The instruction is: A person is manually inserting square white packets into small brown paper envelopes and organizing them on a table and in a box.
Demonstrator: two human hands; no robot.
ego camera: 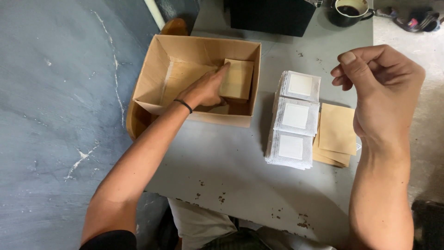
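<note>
At the surface's far left edge, the left hand (206, 90) presses flat, fingers spread, on a stack of brown envelopes (237, 79) inside the mostly empty cardboard box (152, 74). White sachets (296, 118) and loose envelopes (336, 132) wait mid-surface. The right hand (379, 88) hovers, its grip curled shut, empty.

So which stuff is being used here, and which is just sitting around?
In use:
left hand
cardboard box
brown packets in it
white pouches
brown envelopes

Just lying about:
cup
black box
</note>
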